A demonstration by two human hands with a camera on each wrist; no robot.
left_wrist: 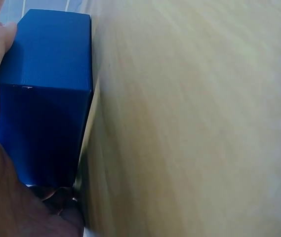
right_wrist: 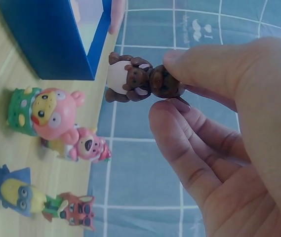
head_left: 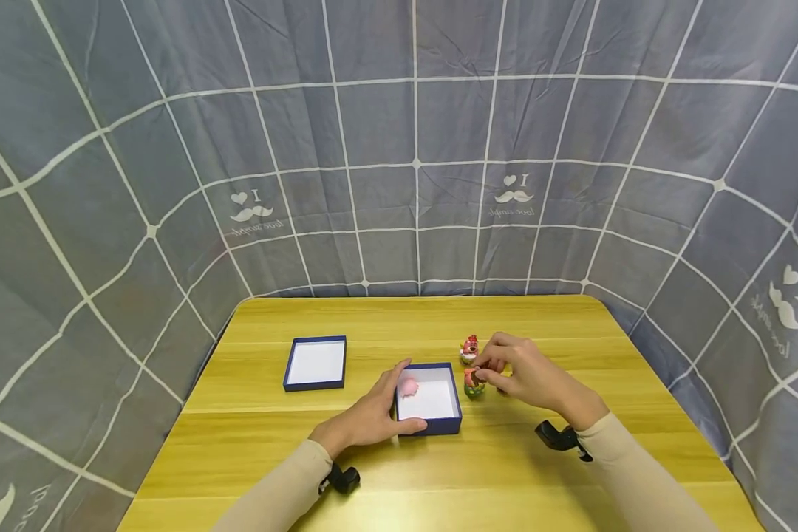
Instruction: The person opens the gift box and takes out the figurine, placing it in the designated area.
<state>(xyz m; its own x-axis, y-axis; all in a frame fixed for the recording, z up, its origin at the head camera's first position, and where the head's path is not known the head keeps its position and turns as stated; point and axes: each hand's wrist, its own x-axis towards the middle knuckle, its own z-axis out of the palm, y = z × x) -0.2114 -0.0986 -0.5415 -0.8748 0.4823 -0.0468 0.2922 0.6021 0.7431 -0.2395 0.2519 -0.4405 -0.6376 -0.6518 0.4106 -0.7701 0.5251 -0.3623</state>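
Observation:
My left hand (head_left: 367, 420) grips the open blue box (head_left: 444, 426) at its left side, thumb along the near wall and fingers at the far corner. In the box's white interior, near the left wall, lies a small round pink item (head_left: 408, 386). My right hand (head_left: 528, 373) pinches a brown bear figurine (right_wrist: 135, 79) by its head between thumb and fingers, above the table to the right of the box. Below it stand a pink-hooded figurine with a green body (right_wrist: 54, 112) and a pink bear figurine (right_wrist: 88, 144) with a red top.
A shallow blue-edged lid (head_left: 315, 363) with a white inside lies left of the box. In the right wrist view, a blue-caped yellow figurine (right_wrist: 17, 191) and a reddish fox-like figurine (right_wrist: 81, 211) stand on the wooden table (head_left: 253, 436). A grey checked curtain (head_left: 379, 192) surrounds the table.

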